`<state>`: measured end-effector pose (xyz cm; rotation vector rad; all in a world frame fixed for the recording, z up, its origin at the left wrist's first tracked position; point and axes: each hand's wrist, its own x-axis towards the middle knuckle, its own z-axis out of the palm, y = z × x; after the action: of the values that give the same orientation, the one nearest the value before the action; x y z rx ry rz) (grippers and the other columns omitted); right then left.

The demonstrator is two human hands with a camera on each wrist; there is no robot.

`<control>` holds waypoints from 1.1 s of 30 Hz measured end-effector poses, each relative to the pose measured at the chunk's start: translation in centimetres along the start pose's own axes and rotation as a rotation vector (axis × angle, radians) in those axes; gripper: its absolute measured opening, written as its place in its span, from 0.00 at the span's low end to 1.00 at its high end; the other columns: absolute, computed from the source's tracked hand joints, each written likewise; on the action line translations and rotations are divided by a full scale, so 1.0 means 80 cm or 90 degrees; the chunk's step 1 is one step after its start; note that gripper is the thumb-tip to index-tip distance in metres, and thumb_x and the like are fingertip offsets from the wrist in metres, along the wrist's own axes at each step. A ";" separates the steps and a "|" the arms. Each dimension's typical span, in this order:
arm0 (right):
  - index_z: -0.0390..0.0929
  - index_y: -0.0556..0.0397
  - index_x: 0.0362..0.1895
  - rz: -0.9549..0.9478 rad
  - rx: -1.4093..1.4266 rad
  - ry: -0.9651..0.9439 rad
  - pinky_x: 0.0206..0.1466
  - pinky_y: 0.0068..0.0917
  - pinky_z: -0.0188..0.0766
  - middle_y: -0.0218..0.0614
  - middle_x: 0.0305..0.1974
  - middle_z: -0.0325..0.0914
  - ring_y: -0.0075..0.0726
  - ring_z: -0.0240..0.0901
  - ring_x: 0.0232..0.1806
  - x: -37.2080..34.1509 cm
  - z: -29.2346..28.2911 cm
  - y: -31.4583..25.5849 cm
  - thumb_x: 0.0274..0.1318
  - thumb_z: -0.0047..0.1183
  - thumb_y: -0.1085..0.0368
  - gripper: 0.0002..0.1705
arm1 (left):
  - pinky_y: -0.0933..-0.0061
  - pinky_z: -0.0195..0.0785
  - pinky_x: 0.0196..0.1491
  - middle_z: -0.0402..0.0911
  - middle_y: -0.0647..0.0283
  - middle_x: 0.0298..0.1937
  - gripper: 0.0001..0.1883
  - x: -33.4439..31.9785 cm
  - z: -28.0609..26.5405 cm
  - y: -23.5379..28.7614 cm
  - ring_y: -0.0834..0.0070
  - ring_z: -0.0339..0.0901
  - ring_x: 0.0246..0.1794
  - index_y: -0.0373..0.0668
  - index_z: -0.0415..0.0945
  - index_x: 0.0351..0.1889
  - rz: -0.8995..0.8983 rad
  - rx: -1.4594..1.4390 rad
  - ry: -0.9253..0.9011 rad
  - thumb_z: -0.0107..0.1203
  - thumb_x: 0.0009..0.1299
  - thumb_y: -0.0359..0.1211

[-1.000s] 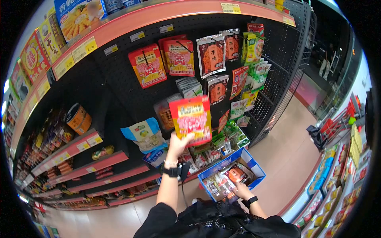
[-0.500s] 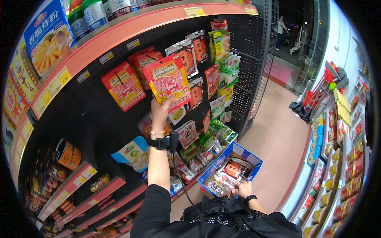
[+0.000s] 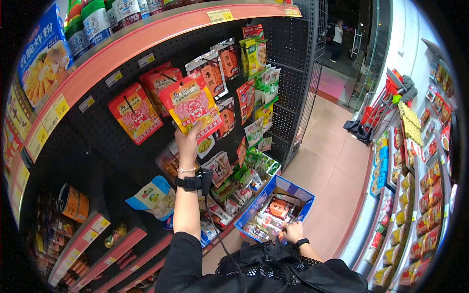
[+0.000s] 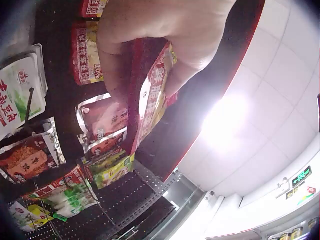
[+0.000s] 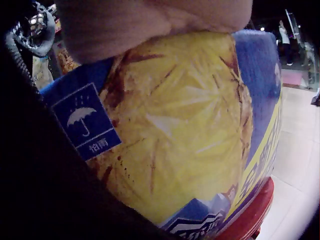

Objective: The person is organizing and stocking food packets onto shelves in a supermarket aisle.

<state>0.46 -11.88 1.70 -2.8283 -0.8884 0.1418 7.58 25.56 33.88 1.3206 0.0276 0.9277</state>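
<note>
My left hand (image 3: 187, 142) pinches a red and yellow packet of pickled vegetables (image 3: 190, 108) by its lower edge, thumb across the front. In the left wrist view the same packet (image 4: 152, 95) is seen edge-on, between thumb and fingers. It is raised before the pegboard, beside matching red packets (image 3: 135, 113) hanging on hooks. Lower down, my right hand (image 3: 293, 231) grips the near rim of a blue cardboard box (image 3: 305, 207) that holds several food packets (image 3: 278, 208). The right wrist view shows that hand (image 5: 160, 22) over the box's printed outer wall (image 5: 180, 135); its fingertips are hidden there.
Silver and brown packets (image 3: 207, 73) and green packets (image 3: 267, 87) hang to the right of the raised packet. A red-edged shelf (image 3: 132, 51) runs above. Stocked shelves (image 3: 410, 224) line the right side, across the tiled aisle (image 3: 332, 176). A person (image 3: 337, 41) stands far off by the doorway.
My left hand has lifted the packet upward, close to the matching hanging ones, and its top now leans left. My right hand has drawn back from the packets to the box's near rim.
</note>
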 end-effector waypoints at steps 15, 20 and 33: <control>0.77 0.38 0.18 -0.014 0.032 0.038 0.37 0.33 0.52 0.26 0.21 0.74 0.30 0.68 0.29 -0.002 -0.002 -0.001 0.33 0.46 0.61 0.06 | 0.77 0.63 0.41 0.73 0.66 0.40 0.15 0.102 -0.043 -0.023 0.78 0.71 0.38 0.37 0.68 0.42 0.018 -0.030 0.014 0.53 0.55 0.27; 0.75 0.42 0.16 -0.017 0.048 0.061 0.36 0.33 0.54 0.28 0.21 0.72 0.33 0.69 0.28 0.002 -0.004 -0.002 0.33 0.47 0.60 0.05 | 0.78 0.62 0.38 0.73 0.66 0.38 0.17 0.125 -0.062 -0.037 0.77 0.71 0.36 0.36 0.68 0.40 -0.039 0.019 0.096 0.56 0.52 0.30; 0.76 0.40 0.17 -0.015 0.049 0.068 0.38 0.33 0.53 0.29 0.19 0.73 0.33 0.68 0.29 0.000 -0.002 -0.001 0.32 0.46 0.60 0.05 | 0.62 0.62 0.43 0.61 0.56 0.52 0.30 0.122 -0.083 -0.044 0.64 0.60 0.51 0.41 0.58 0.52 -0.226 0.033 0.129 0.56 0.54 0.42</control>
<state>0.42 -11.79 1.86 -2.7252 -0.8726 0.0212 12.55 36.83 33.57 1.2139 0.4318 0.7547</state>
